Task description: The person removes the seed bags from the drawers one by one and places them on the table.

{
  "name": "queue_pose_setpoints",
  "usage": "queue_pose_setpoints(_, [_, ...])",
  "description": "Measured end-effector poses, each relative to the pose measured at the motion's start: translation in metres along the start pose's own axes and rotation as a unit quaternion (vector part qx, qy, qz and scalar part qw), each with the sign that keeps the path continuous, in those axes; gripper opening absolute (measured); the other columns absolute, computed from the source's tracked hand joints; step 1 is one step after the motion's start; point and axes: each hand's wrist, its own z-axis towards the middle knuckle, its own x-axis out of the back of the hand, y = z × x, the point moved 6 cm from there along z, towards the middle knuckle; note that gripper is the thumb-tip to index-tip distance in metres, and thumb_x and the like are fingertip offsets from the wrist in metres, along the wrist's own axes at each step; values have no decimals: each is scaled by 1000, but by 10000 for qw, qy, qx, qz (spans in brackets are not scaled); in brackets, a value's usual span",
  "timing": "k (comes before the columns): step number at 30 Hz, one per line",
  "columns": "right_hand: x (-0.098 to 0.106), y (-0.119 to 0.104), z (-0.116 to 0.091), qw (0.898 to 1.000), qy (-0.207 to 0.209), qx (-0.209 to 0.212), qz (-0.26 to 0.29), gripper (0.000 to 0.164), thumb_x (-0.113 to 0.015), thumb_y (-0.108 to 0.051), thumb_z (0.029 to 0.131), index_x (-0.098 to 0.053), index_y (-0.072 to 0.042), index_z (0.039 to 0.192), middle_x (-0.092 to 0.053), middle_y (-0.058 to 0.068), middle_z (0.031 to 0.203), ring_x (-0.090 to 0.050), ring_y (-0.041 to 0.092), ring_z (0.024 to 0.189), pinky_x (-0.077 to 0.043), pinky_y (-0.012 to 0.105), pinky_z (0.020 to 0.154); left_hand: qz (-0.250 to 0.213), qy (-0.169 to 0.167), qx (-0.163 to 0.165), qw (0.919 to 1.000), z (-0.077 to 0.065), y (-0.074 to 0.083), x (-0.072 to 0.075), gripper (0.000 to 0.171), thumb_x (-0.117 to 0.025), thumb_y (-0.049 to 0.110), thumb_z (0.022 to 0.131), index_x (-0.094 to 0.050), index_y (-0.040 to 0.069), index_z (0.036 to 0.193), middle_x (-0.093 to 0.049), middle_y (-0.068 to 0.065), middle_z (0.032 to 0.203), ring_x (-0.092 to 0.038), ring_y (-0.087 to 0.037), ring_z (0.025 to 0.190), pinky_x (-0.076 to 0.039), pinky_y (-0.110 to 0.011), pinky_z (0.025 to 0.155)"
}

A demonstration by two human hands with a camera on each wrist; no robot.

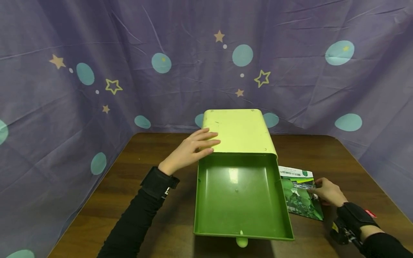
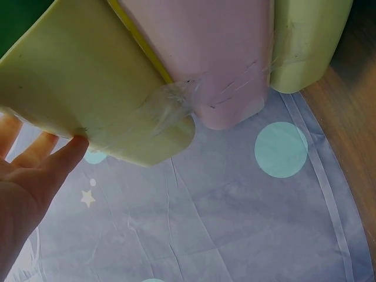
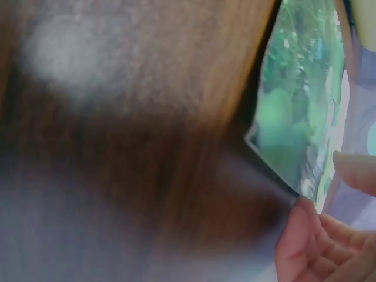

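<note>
A drawer unit [image 1: 238, 130] with a pale yellow-green top stands on the table, its green drawer [image 1: 235, 200] pulled out toward me with nothing lying inside. My left hand [image 1: 193, 147] rests with spread, extended fingers on the unit's upper left edge; the left wrist view shows those fingertips against its yellow shell [image 2: 100, 88]. To the right of the drawer lies a flat green printed packet [image 1: 301, 195] with leaf pictures and a white top strip. My right hand [image 1: 330, 191] grips the packet's right edge, fingers at its border and thumb over the face [image 3: 302, 135].
Further tiers of the unit, a pink one [image 2: 217, 59] and another yellow one [image 2: 305, 44], carry clear tape. A small red tag [image 1: 370, 213] lies beyond the right wrist. A purple curtain [image 1: 193, 43] with stars and dots hangs behind the wooden table [image 1: 155, 154].
</note>
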Motion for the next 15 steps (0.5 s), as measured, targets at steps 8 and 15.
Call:
queue_pose_setpoints(8, [38, -27, -15, 9963, 215, 491, 677, 63, -41, -24, 111, -19, 30, 137, -60, 28, 93, -60, 18, 69, -54, 32, 60, 8, -4, 28, 10000, 1, 1, 0, 37, -62, 11, 103, -64, 0, 138, -49, -18, 150, -26, -37, 149, -24, -50, 121])
queue_pose_setpoints(15, [62, -106, -59, 9706, 977, 1866, 1166, 36, -48, -16, 110, -46, 6, 139, -62, 3, 87, -56, 9, 63, -51, 25, 52, 29, -1, 22, 10000, 0, 0, 0, 37, -63, 10, 102, -64, 0, 137, -49, -19, 151, -26, -37, 149, -25, -51, 121])
